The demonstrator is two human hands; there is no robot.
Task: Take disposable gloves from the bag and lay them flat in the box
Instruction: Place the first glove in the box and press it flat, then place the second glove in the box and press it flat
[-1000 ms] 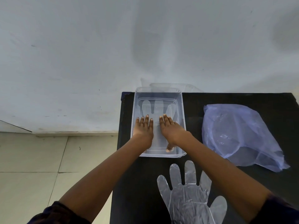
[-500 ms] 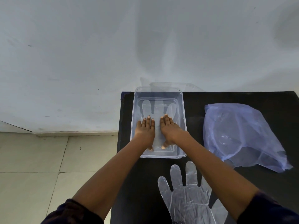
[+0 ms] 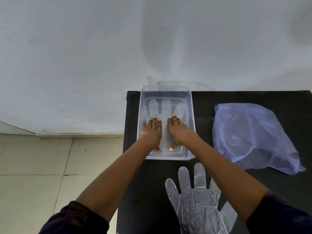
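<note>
Gloves (image 3: 195,200) beside bag (image 3: 249,134); box (image 3: 191,114) under both palms.

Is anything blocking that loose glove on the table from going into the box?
Only the hands: the left hand and right hand press flat on a glove already in the box. The loose glove lies just before it; nothing else visible intervenes.

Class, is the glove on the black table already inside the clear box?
No: that glove lies on the table, outside the box.
</note>
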